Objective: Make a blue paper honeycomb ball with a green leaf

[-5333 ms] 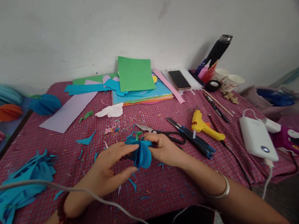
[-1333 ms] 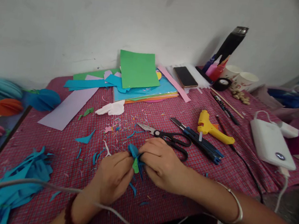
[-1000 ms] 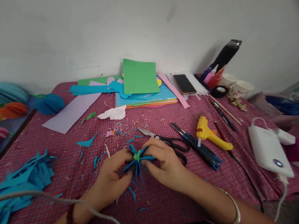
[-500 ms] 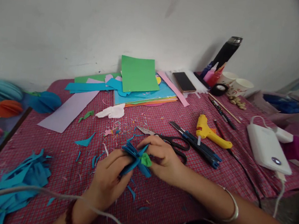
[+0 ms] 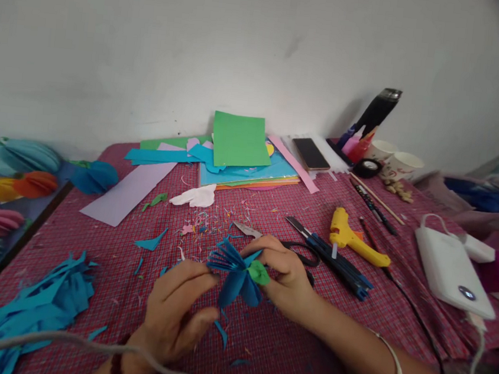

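Note:
My right hand (image 5: 287,277) is closed on a blue pleated paper ornament (image 5: 235,278), its fingertips at the top and at the small green paper piece (image 5: 258,272). The blue folds fan out to the left and downward. On the other side my left hand (image 5: 178,307) has its thumb and fingers apart, the fingertips close to the left edge of the folds; whether they touch is hard to tell. Just behind my right hand lie black-handled scissors (image 5: 300,251), partly hidden by it. Blue paper scraps (image 5: 152,241) and tiny coloured snippets lie on the checked cloth (image 5: 119,274).
A yellow glue gun (image 5: 355,240) and a blue-black cutter (image 5: 339,266) lie to the right, near a white power bank (image 5: 452,271). Green sheet (image 5: 243,142) tops a paper stack. Blue strips (image 5: 54,303) pile at left, beside finished paper ornaments (image 5: 30,155). A cable (image 5: 99,347) crosses in front.
My left hand has let go of the folds and its thumb has dropped away. The ornament has turned, its folds spread wider, still in my right hand. The view has shifted slightly.

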Demonstrator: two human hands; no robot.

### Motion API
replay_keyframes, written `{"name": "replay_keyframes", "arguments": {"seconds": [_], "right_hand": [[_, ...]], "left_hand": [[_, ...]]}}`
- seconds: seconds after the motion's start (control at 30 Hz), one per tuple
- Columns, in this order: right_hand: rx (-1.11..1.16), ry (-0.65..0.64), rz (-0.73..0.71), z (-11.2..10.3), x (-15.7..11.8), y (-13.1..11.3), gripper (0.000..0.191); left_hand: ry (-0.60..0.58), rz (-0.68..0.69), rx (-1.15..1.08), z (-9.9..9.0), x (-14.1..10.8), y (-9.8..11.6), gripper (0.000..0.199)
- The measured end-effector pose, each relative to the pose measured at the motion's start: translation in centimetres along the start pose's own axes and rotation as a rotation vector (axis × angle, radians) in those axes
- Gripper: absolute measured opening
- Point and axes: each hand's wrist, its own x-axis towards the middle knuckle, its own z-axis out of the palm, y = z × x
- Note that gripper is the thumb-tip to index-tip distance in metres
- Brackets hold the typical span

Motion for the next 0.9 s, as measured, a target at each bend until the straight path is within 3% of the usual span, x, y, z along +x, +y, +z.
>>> {"name": "replay_keyframes", "arguments": {"seconds": [0.13, 0.33, 0.73, 0.9], "right_hand": [[0.089, 0.04, 0.091, 0.0, 0.0, 0.2, 0.022], [0.103, 0.049, 0.161, 0.5, -0.2, 0.7, 0.021], [0.157, -0.018, 0.171, 0.5, 0.0, 0.1, 0.019], [0.128, -0.034, 0.191, 0.5, 0.0, -0.2, 0.017]], "left_hand": [[0.191, -0.11, -0.045, 0.2, 0.0, -0.2, 0.013], [0.253, -0.061, -0.012, 0.8, 0.9, 0.2, 0.02], [0.194, -0.047, -0.06, 1.0, 0.4, -0.4, 0.025], [0.11, -0.028, -0.116, 0.4, 0.8, -0.3, 0.029]]}}
